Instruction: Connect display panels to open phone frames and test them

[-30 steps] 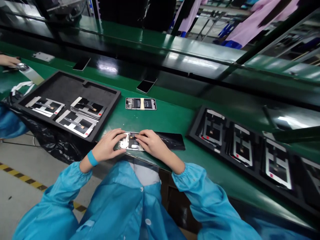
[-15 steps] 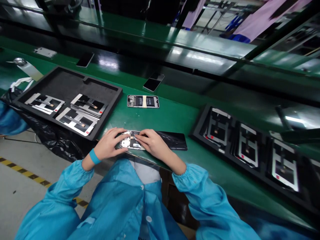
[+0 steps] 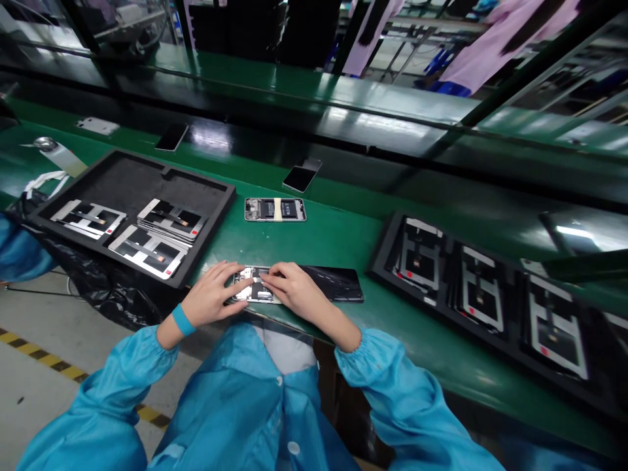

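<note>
An opened phone body (image 3: 255, 292) lies flat at the near edge of the green bench, its inner parts facing up. My left hand (image 3: 212, 294) rests over its left end with fingers stretched apart. The left index fingertip reaches onto the inner parts, and the thumb is by the near edge. My right hand (image 3: 297, 286) is over the phone's right part, thumb and fingertips pinched together near the left index. Anything in that pinch is too small or hidden to make out. A glossy black panel (image 3: 338, 284) lies to the right, partly behind my right hand and wrist.
Another opened phone (image 3: 296, 210) with a pale strip across its battery lies beyond my hands. A black tray (image 3: 161, 171) at left and another dark tray (image 3: 375, 265) at right hold stacked phone screens. A dark phone (image 3: 300, 178) lies farther back.
The view has tilted slightly, so the bench appears lower. My left index finger has extended farther across the phone's inner parts, close to the right fingertips. My right hand stays pinched there.
</note>
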`<state>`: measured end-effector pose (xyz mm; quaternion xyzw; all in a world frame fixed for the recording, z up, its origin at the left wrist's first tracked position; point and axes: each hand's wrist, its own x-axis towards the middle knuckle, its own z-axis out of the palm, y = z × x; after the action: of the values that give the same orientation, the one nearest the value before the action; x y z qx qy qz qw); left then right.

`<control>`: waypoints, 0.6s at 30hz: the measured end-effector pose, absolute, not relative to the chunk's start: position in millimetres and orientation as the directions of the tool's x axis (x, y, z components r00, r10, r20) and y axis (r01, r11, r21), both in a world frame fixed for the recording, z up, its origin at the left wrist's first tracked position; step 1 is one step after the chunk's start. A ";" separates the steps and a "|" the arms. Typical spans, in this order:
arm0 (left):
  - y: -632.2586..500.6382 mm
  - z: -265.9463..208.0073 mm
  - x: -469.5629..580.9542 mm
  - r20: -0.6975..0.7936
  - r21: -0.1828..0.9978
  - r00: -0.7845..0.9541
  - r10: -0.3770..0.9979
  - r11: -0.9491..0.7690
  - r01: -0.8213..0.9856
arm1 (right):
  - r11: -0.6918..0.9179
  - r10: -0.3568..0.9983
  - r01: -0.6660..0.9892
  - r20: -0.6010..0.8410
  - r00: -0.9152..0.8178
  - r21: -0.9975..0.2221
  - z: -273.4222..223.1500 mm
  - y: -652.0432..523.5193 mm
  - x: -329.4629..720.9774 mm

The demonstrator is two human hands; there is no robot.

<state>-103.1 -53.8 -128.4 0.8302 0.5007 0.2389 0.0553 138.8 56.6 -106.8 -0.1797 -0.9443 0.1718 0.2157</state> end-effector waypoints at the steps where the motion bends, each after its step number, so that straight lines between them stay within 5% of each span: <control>1: -54.0 -128.7 -102.9 0.335 0.340 0.380 0.862 -0.487 0.805 | 0.875 0.414 0.265 0.340 -0.845 -0.406 -106.8 56.8 139.0; 9: -54.0 -128.2 -97.3 0.323 0.405 0.340 0.883 -0.454 0.794 | 0.891 0.358 0.217 0.324 -0.876 -0.398 -107.6 59.6 142.3; 18: -47.7 -124.0 -101.0 0.377 0.323 0.396 0.837 -0.520 0.791 | 0.888 0.377 0.259 0.278 -0.883 -0.380 -92.6 56.3 143.8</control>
<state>-101.0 -47.7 -124.0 0.8343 0.4877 0.2530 0.0458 143.8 56.3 -92.6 -0.1666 -0.9557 0.1685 0.1747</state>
